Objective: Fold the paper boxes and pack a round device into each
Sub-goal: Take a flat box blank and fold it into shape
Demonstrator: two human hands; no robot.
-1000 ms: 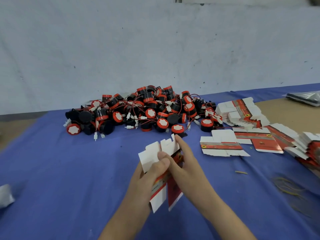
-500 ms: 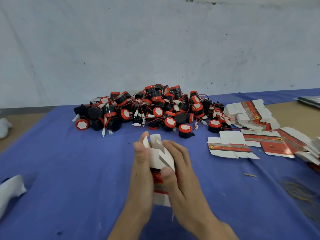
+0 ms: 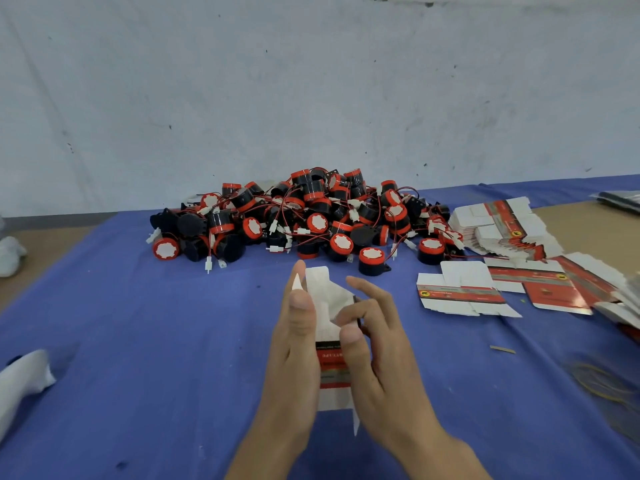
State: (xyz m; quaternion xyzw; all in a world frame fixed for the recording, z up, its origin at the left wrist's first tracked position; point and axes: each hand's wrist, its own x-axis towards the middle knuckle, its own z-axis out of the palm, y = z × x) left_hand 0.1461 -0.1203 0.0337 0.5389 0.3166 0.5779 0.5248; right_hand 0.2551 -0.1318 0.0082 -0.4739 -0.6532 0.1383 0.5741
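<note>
Paper box (image 3: 329, 306) at lower centre: our left hand (image 3: 294, 348) grips its left edge, our right hand (image 3: 381, 355) pinches its flap; device pile (image 3: 304, 216) above.

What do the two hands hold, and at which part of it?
One half-folded paper box. The left hand grips its left side, thumb in front; the right hand pinches its right side near the upper end.

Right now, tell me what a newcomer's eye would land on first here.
The tangled heap of red-and-black round devices sits at the far centre of the blue cloth. Nearer, at centre, a half-folded paper box is held up. Flat boxes fan out along the right.
</note>
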